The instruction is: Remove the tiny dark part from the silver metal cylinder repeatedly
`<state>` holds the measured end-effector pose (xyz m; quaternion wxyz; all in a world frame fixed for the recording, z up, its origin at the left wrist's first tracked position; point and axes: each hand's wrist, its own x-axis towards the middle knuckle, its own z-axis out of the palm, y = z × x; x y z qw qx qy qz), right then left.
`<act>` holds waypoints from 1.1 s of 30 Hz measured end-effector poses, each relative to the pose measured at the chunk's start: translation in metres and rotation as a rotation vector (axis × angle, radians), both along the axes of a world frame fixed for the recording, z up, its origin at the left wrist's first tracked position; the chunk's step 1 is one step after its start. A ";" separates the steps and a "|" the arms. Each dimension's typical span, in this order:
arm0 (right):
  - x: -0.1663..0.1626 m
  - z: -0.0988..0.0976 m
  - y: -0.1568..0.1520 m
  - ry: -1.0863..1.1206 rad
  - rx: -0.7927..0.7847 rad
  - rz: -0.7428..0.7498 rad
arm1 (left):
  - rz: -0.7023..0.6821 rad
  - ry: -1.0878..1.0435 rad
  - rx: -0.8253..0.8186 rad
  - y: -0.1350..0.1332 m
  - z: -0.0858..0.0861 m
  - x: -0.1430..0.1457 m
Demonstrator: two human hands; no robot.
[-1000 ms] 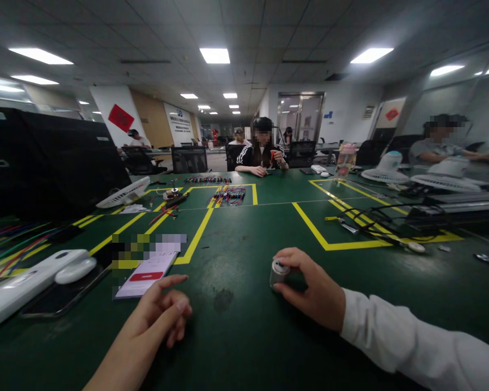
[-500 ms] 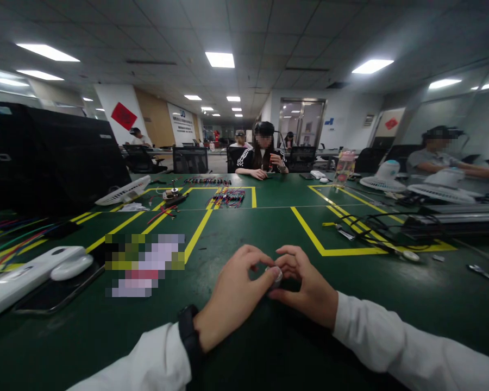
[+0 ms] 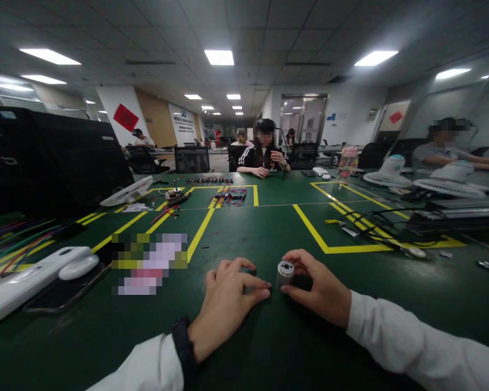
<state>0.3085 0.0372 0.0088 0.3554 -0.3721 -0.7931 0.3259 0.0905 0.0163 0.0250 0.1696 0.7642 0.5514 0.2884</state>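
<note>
On the green tabletop in front of me stands a small silver motor, a short metal cylinder with dark holes in its upper face. My right hand grips it from the right, thumb at the near side and fingers behind. To its left, my left hand is low over the table with fingers apart and nothing in them. A narrow gap lies between its fingertips and the motor. The motor appears upright; its right side is partly hidden by my fingers.
At the left lie a white handheld device and a dark phone. Bundled wires lie farther back. Black cables and metal profiles are at the right. Across the table sits a person.
My left hand has let go of the motor and moved left and slightly down. The motor, formerly mostly covered by both hands, now shows upright in my right hand, slightly farther right.
</note>
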 end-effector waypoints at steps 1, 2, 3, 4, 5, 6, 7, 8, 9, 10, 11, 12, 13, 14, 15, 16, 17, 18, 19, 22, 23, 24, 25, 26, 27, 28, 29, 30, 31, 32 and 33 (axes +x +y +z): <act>-0.001 0.000 -0.001 -0.010 0.010 0.003 | -0.004 0.001 -0.007 0.000 0.000 0.000; -0.002 0.001 -0.001 -0.014 0.019 0.001 | -0.005 -0.004 -0.012 0.000 0.001 0.000; -0.002 0.001 -0.001 -0.011 0.028 -0.011 | -0.005 -0.012 -0.016 -0.001 0.003 -0.002; -0.001 0.001 -0.001 0.002 0.038 -0.035 | -0.006 -0.019 -0.015 -0.003 0.005 -0.005; 0.002 0.001 -0.001 0.022 0.052 -0.072 | -0.010 -0.038 -0.013 -0.005 0.007 -0.009; 0.008 0.001 0.000 0.040 0.072 -0.120 | -0.012 -0.075 -0.017 -0.008 0.009 -0.014; 0.018 0.000 0.002 0.044 0.103 -0.176 | -0.009 -0.129 -0.030 -0.012 0.010 -0.019; 0.030 0.000 0.004 0.024 0.141 -0.239 | 0.004 -0.197 -0.055 -0.016 0.011 -0.026; 0.046 -0.001 0.006 -0.023 0.185 -0.304 | 0.026 -0.277 -0.088 -0.021 0.012 -0.033; 0.064 -0.003 0.008 -0.086 0.231 -0.370 | 0.054 -0.366 -0.127 -0.027 0.011 -0.041; 0.084 -0.004 0.009 -0.156 0.272 -0.435 | 0.089 -0.445 -0.165 -0.032 0.010 -0.050; 0.104 -0.006 0.009 -0.218 0.304 -0.500 | 0.119 -0.528 -0.186 -0.038 0.009 -0.059; 0.125 -0.007 0.008 -0.264 0.322 -0.564 | 0.138 -0.600 -0.207 -0.043 0.008 -0.069; 0.146 -0.009 0.006 -0.295 0.325 -0.623 | 0.163 -0.646 -0.221 -0.048 0.007 -0.079; 0.165 -0.011 0.003 -0.319 0.316 -0.685 | 0.195 -0.680 -0.225 -0.052 0.006 -0.088; 0.183 -0.013 0.000 -0.345 0.298 -0.745 | 0.221 -0.700 -0.229 -0.055 0.005 -0.097; 0.199 -0.014 -0.004 -0.375 0.280 -0.798 | 0.240 -0.710 -0.234 -0.058 0.004 -0.104; 0.213 -0.016 -0.007 -0.407 0.272 -0.837 | 0.251 -0.713 -0.245 -0.060 0.003 -0.110; 0.226 -0.018 -0.010 -0.442 0.273 -0.860 | 0.257 -0.712 -0.262 -0.061 0.002 -0.114; 0.248 -0.019 -0.014 -0.563 0.366 -0.893 | 0.259 -0.719 -0.314 -0.061 0.000 -0.117; 0.249 -0.017 -0.015 -0.617 0.444 -0.923 | 0.259 -0.723 -0.324 -0.060 -0.001 -0.116; 0.244 -0.014 -0.015 -0.669 0.551 -0.961 | 0.254 -0.725 -0.332 -0.059 -0.002 -0.115; 0.235 -0.010 -0.016 -0.709 0.674 -0.986 | 0.249 -0.721 -0.335 -0.058 -0.003 -0.113; 0.221 -0.005 -0.018 -0.736 0.793 -0.968 | 0.242 -0.715 -0.336 -0.057 -0.003 -0.111; 0.201 -0.001 -0.020 -0.745 0.882 -0.896 | 0.236 -0.706 -0.335 -0.056 -0.004 -0.110; 0.177 0.003 -0.022 -0.730 0.923 -0.778 | 0.231 -0.698 -0.330 -0.056 -0.005 -0.109; 0.150 0.005 -0.023 -0.717 0.904 -0.600 | 0.225 -0.691 -0.326 -0.056 -0.005 -0.108; 0.120 0.007 -0.024 -0.664 0.842 -0.443 | 0.220 -0.685 -0.323 -0.056 -0.005 -0.108; 0.090 0.008 -0.023 -0.610 0.748 -0.306 | 0.215 -0.680 -0.320 -0.056 -0.006 -0.108; 0.060 0.008 -0.021 -0.556 0.626 -0.217 | 0.208 -0.678 -0.319 -0.057 -0.006 -0.109; 0.032 0.008 -0.018 -0.503 0.507 -0.149 | 0.204 -0.678 -0.316 -0.057 -0.006 -0.110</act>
